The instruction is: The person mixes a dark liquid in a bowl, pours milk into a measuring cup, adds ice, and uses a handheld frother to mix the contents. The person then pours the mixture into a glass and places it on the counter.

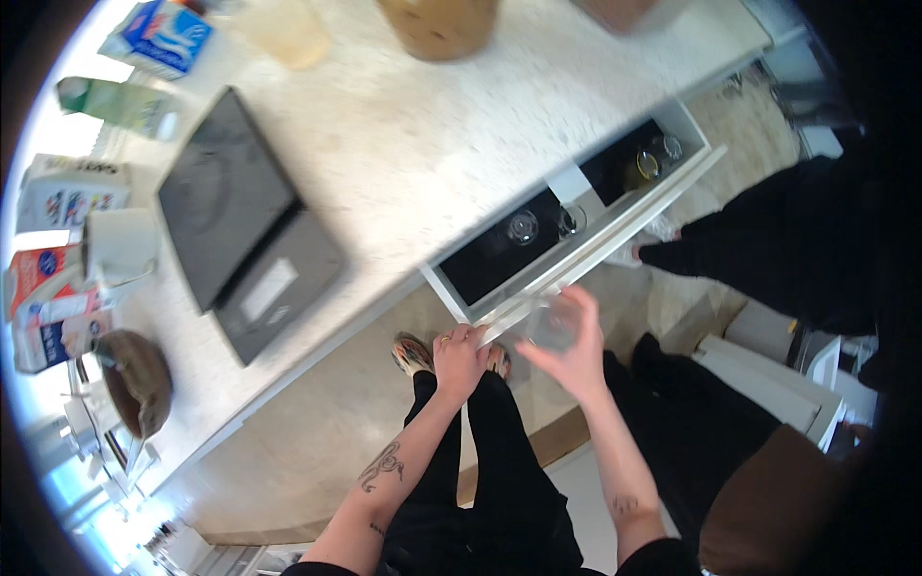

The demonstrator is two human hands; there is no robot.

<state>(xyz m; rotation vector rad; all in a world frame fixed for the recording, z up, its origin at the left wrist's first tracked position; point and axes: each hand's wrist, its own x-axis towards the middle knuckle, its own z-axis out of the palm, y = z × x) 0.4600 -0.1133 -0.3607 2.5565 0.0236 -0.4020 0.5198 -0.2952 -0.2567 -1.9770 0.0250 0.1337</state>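
Observation:
My right hand (pixel 573 345) holds a clear drinking glass (pixel 556 322) between thumb and fingers, just in front of the open drawer. With my left hand (pixel 459 358) I grip the near left corner of the white drawer front (pixel 536 291). Two clear glasses stand in the drawer's left compartment, one round glass (pixel 522 227) in the middle and a second glass (pixel 573 220) by the divider. The right compartment has a yellowish-rimmed glass (pixel 647 165) and another clear glass (pixel 671 147). Dark lining covers the drawer bottom.
On the pale countertop (pixel 389 144) lies a flat dark device (pixel 248 223) bearing a white label. Cartons (pixel 169 36), a white mug (pixel 119 245) and a brown bowl (pixel 137 381) line the left side. Another person's dark-clothed leg (pixel 756 223) stands right of the drawer.

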